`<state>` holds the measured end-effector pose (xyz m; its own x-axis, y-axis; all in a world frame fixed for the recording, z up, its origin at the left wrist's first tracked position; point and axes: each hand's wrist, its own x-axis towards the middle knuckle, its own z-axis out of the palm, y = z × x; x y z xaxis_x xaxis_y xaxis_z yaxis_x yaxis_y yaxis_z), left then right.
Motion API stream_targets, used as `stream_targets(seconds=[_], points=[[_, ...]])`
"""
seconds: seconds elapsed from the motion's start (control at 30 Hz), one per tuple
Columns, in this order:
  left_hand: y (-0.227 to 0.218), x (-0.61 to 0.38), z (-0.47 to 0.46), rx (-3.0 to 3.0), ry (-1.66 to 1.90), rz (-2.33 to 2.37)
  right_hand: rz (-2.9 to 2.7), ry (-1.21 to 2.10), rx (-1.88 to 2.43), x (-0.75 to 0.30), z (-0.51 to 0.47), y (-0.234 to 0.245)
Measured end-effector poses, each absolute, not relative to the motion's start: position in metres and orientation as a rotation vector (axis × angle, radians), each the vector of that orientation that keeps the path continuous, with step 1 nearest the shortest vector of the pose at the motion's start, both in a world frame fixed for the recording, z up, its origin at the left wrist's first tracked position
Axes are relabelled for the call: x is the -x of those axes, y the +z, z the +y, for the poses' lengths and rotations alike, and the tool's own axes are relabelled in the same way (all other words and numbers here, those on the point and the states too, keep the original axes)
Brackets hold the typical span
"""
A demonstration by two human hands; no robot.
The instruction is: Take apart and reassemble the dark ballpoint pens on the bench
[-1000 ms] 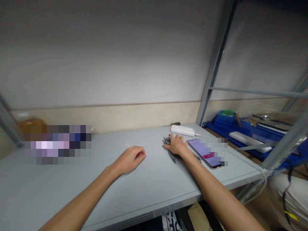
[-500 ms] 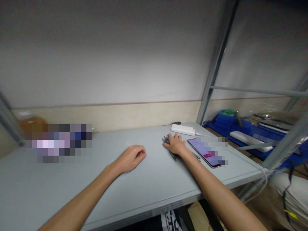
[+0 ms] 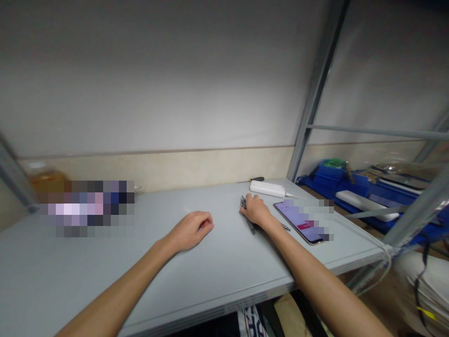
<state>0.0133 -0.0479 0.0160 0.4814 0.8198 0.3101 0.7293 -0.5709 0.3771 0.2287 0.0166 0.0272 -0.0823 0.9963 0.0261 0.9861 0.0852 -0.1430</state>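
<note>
On the grey tabletop (image 3: pixel 210 276), my left hand (image 3: pixel 192 229) rests with its fingers curled in; nothing shows in it. Toward the right, my right hand (image 3: pixel 257 209) closes over a small bunch of what look like dark pens (image 3: pixel 251 227). Their metallic ends stick out past the fingertips on the left, and one silver tip (image 3: pixel 286 227) shows beside the wrist. The palm hides most of the bunch, so how many are gripped is unclear. A phone (image 3: pixel 298 221) with a lit, partly blurred screen lies just right of that hand.
Behind the right hand sit a white power strip (image 3: pixel 267 188) and a yellow-and-black screwdriver (image 3: pixel 257 179). A pixelated heap (image 3: pixel 84 208) occupies the left side. Metal posts (image 3: pixel 317 93) frame the table; blue bins (image 3: pixel 328 175) stand beyond the right edge.
My right hand's fingers have drawn closer together, gathering the pens into a tighter bunch and pulling them slightly to the right. My left hand stays in place.
</note>
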Motion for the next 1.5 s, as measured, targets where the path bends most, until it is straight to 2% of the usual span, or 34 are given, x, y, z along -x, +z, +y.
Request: stream_targets(seconds=[1.07, 1.5], points=[[0.018, -0.014, -0.049, -2.523, 0.691, 1.340, -2.278, 0.199, 1.947, -0.226, 0.011, 0.034], [0.019, -0.015, -0.049, -2.531, 0.686, 1.344, -2.137, 0.174, 1.551, -0.222, 0.009, 0.038]])
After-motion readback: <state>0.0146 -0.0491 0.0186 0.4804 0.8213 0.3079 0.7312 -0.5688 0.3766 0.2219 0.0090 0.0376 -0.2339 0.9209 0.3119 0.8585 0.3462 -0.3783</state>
